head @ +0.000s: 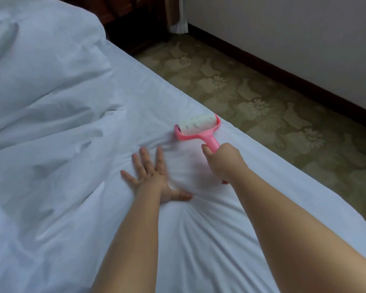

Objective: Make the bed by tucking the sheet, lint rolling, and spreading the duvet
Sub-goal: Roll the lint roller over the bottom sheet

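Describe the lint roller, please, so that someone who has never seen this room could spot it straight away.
Start from the white sheet that covers the bed, and follow its edge beside the patterned carpet. Near that edge the right hand grips a pink handle, just right of the left hand pressed flat on the sheet. That is the lint roller: the only pink thing here, with a white roll in its frame.

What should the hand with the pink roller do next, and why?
Probably draw the lint roller back toward the body: the right hand grips its handle, and the left hand presses the sheet flat there, where wrinkles fan out.
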Tool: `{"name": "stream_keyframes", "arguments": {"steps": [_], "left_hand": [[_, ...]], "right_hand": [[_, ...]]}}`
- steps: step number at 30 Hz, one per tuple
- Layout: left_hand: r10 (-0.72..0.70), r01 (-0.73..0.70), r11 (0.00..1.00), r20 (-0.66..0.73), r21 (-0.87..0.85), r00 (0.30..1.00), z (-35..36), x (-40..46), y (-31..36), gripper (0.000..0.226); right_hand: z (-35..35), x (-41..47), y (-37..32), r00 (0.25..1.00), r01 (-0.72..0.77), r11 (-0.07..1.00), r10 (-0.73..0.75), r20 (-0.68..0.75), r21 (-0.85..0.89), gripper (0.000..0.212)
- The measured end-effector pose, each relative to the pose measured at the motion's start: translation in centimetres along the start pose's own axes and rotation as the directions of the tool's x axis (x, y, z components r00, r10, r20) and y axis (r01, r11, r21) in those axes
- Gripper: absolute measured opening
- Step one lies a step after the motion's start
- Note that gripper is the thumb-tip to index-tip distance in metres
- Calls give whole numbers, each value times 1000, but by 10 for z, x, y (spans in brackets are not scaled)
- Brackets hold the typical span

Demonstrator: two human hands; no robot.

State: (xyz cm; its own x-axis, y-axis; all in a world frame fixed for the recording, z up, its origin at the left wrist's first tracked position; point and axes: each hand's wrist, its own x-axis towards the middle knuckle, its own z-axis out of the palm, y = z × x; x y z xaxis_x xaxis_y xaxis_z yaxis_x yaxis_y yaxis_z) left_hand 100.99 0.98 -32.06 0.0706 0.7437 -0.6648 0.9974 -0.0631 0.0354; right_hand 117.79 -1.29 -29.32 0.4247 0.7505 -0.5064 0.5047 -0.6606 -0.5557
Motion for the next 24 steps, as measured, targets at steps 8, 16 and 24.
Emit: {"name": "stream_keyframes", "arguments": {"steps": [8,16,24], "left_hand": [[-36,29,994,-66,-101,997,-44,60,8,150],[-24,18,995,-63,-98,998,-60,79,3,143],[-26,27,1000,-122,6,992,-61,71,2,137]], "right_hand": [[6,74,-44,998,39,999,-40,57,12,43],[7,98,-56,995,79,997,-80,64,26,42],[-3,73,-40,994,92,995,-93,56,25,42]]}}
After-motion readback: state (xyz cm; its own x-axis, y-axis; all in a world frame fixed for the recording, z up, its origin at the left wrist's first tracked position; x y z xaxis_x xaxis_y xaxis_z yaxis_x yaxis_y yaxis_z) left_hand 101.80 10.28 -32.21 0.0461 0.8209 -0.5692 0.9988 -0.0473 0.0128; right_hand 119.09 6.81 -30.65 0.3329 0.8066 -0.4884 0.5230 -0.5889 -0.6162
